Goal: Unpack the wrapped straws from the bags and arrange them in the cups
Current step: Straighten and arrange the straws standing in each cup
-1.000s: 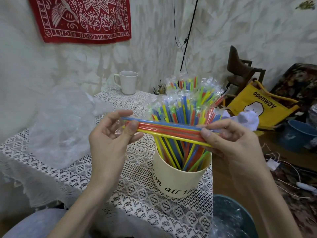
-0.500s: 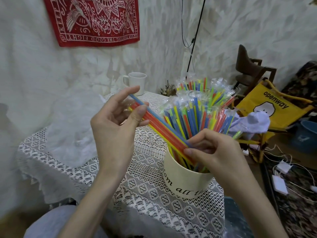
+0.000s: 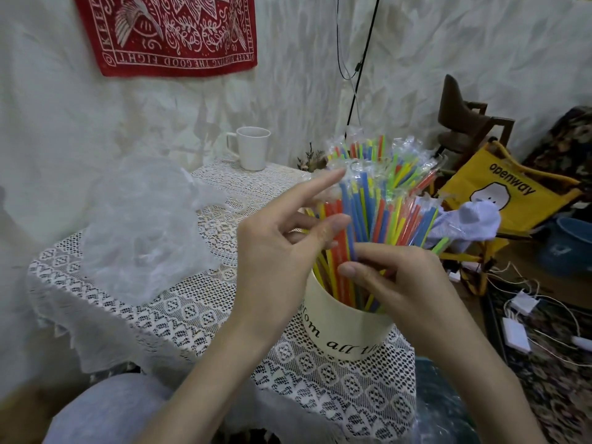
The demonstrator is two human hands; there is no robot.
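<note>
A cream cup [image 3: 347,330] with black lettering stands near the right edge of the lace-covered table [image 3: 179,312]. It is packed with coloured wrapped straws [image 3: 389,200] that fan upward. My right hand [image 3: 403,283] pinches a small bundle of orange, blue and yellow straws just above the cup's rim, their lower ends inside the cup. My left hand [image 3: 278,251] holds the same bundle higher up, thumb pressed on it, index finger stretched out toward the wrapper tips. A white mug [image 3: 253,150] stands with nothing showing above its rim at the table's far side.
A crumpled clear plastic bag [image 3: 144,232] lies on the table's left half. Right of the table are a yellow tote bag [image 3: 503,193], a white cloth [image 3: 471,225], a blue basin [image 3: 567,248], and chargers with cables [image 3: 519,318] on the floor. A plastic-lined bin [image 3: 442,408] sits below the table edge.
The straw bundle swung from lying level between both hands to standing upright in the cream cup. My right hand dropped to the rim, and my left index finger lifted off.
</note>
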